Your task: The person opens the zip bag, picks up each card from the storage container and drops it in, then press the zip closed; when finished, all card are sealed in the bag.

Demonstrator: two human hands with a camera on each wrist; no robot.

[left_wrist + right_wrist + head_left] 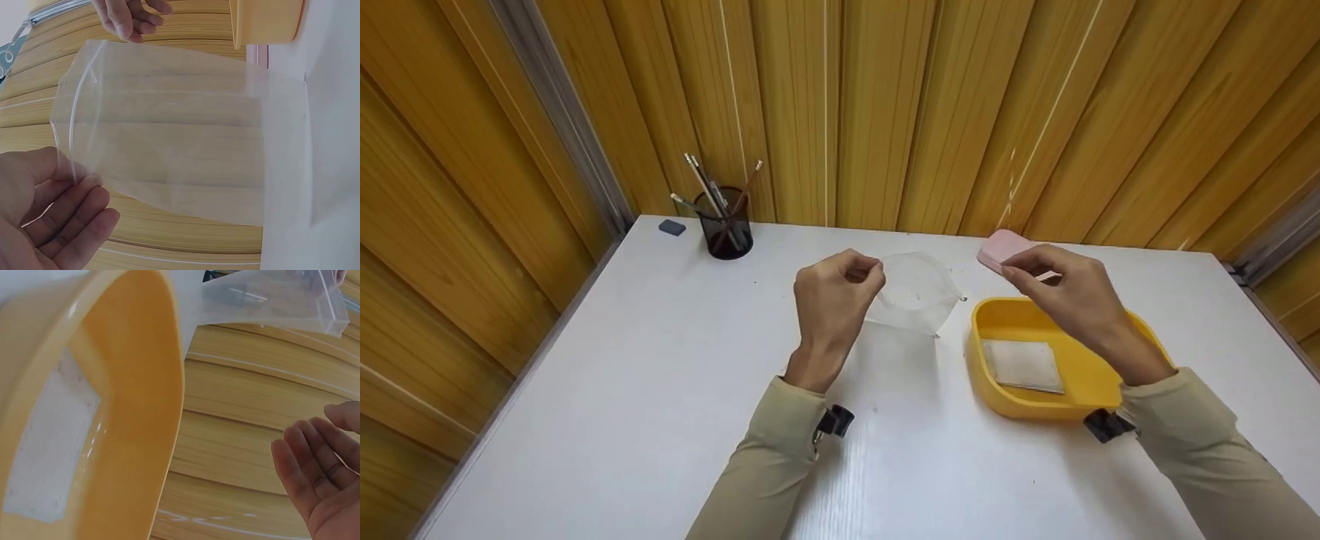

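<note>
The left hand [834,294] pinches one edge of the mouth of a clear, soft plastic zip bag [913,292], thumb against curled fingers; we see the same pinch in the left-wrist view, at the bag's [180,135] rim. The bag hangs from this grip, raised above the white table [660,390], its mouth partly spread and its lower end toward the tabletop. We see nothing inside it.

To the right of the grip, the right hand [1061,289] hovers with loosely bent fingers that hold nothing; in the right-wrist view its palm [323,478] is open and apart from the bag [270,298].

Below that hand lies a shallow yellow plastic tray [997,319], holding one flat, pale grey square pad [1023,365] on its floor.

We judge the work to be at an early stage: the bag is lifted and opened, the pad not yet taken from the tray.

Beyond the right hand a pink rounded case [1000,249] lies on the table. Far left of the grip stands a black mesh cup [725,225] holding several pencils, with a small grey-blue eraser [672,227] beside it.
</note>
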